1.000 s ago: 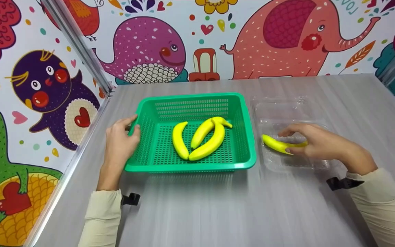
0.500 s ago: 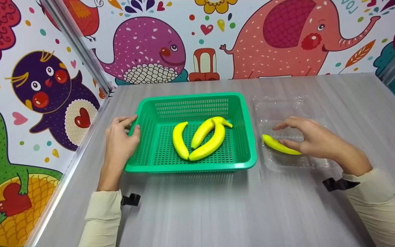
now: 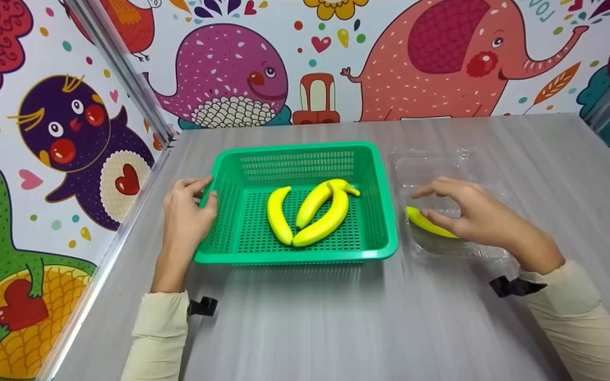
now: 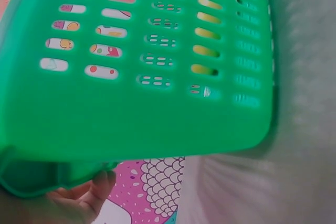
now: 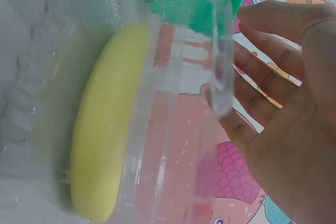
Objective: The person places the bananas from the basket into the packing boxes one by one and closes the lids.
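Note:
At the left end of a green plastic basket (image 3: 294, 257), my left hand (image 3: 186, 214) grips the rim between thumb and fingers. Inside the basket lie three yellow bananas (image 3: 326, 225). A clear plastic container (image 3: 432, 251) with its lid folded back stands right of the basket, holding one more banana (image 3: 427, 222). Over that container hovers my right hand (image 3: 474, 214), thumb and fingers spread with nothing between them. In the right wrist view the banana (image 5: 107, 124) lies in the container, apart from the spread fingers. The hand covers its right end in the head view.
A grey wood-grain table (image 3: 305, 328) carries both containers. Behind it rises a wall with printed cartoon animals (image 3: 231, 79), and a metal corner post (image 3: 125, 69) stands at the left. Black camera mounts (image 3: 204, 306) sit on both wrists.
My right hand has shifted left and slightly up over the clear container, its thumb and fingers spreading away from the banana, which stays there. My left hand and the basket keep their place.

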